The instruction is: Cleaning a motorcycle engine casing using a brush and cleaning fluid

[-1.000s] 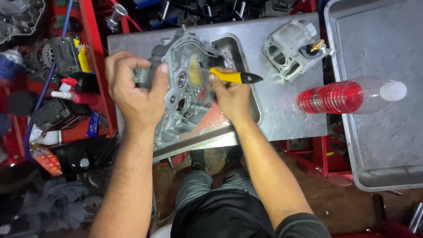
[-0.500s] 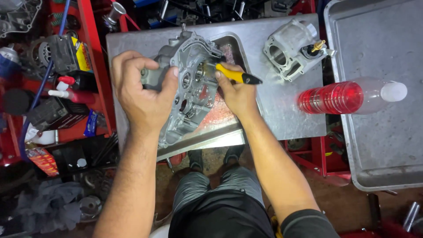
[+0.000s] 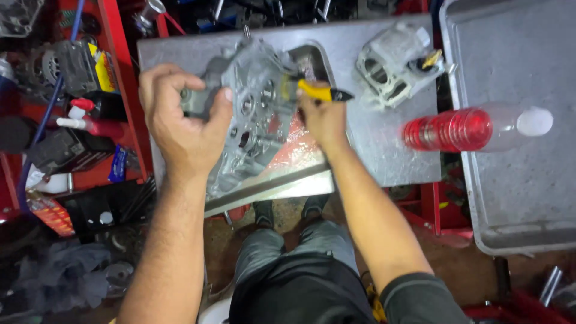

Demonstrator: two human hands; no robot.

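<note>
The left hand point(image 3: 180, 120) grips the grey engine casing point(image 3: 252, 114) by its left edge, fingers wrapped over the rim, and since a second ago it has tipped the casing a little more upright on the metal counter point(image 3: 384, 156). The right hand point(image 3: 324, 117) is closed around a yellow-handled tool point(image 3: 321, 92), whose tip has moved in from beside the casing to press against its inner face. That suggests the work has shifted from positioning to acting on the casing. A cylinder block point(image 3: 393, 63) and a red-banded bottle point(image 3: 474, 127) lie apart to the right.
</note>
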